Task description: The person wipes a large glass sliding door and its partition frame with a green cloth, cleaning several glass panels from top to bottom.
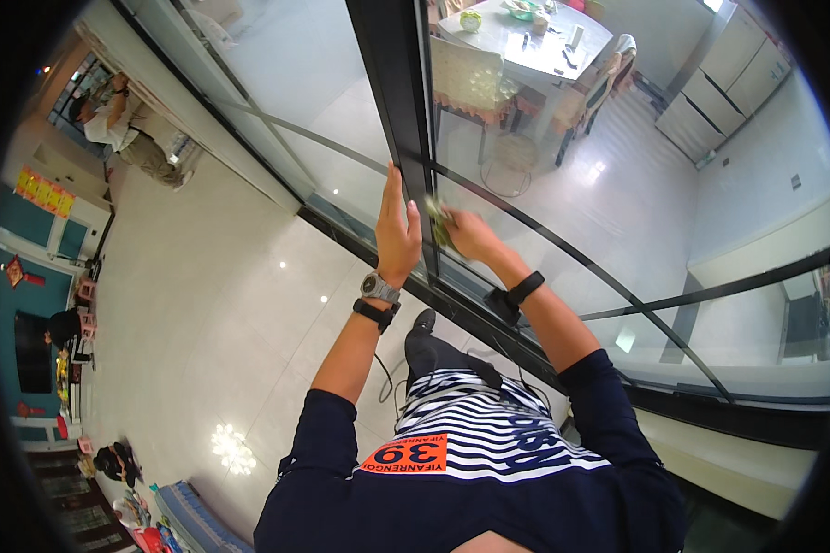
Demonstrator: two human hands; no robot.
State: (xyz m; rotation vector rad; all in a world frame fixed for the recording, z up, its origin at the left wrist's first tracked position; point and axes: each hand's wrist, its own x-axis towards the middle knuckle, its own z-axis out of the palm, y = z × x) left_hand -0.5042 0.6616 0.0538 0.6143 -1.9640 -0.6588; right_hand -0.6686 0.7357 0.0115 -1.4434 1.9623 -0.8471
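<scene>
My left hand (398,238) lies against the edge of a black-framed sliding glass door (400,83), fingers straight and pointing up along the frame. It holds nothing. In my right hand (476,235) is a bunched greenish cloth (439,220), blurred, close beside the dark upright of the frame. Part of the cloth is hidden by my fingers. Behind my right hand is a glass pane (560,180) crossed by thin dark bars. A watch (379,287) and a black strap (377,313) circle my left wrist; another black strap (526,287) with a small box is on the right.
A black floor track (332,235) runs below the door. Cables (387,380) hang by my legs. Through the glass stand a round table (526,34) and cloth-covered chairs (467,72). Another person (128,135) stands at the far left. A blue sofa (197,515) is at lower left.
</scene>
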